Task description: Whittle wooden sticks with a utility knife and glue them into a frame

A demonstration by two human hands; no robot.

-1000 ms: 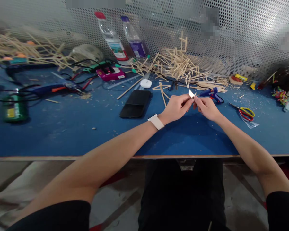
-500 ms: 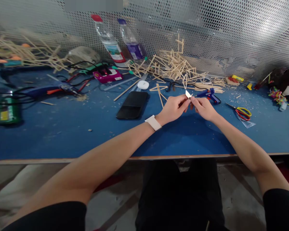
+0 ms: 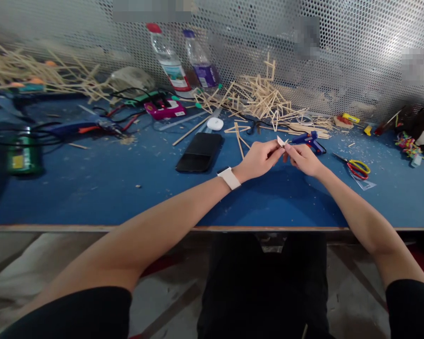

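Note:
My left hand [image 3: 260,159], with a white band on its wrist, and my right hand [image 3: 304,158] meet fingertip to fingertip above the blue table. Between them is a small white pointed piece [image 3: 280,141], thin like paper or card; its lower part is hidden by my fingers. Both hands are closed in a pinch on it. Just behind my right hand lies a blue glue gun [image 3: 309,139]. Wooden sticks joined in an angular shape [image 3: 238,134] rest to the left of my left hand.
A black phone [image 3: 199,152] and a white oval case [image 3: 215,124] lie to the left. Red-and-yellow scissors [image 3: 358,168] are at right. Behind stand a heap of sticks [image 3: 263,96] and two bottles, one red-capped [image 3: 173,70], one blue-capped [image 3: 203,68], before a perforated metal panel.
The white piece has tilted slightly between my fingertips, and another pale point now shows beside it. My view has shifted a little; both hands stay together.

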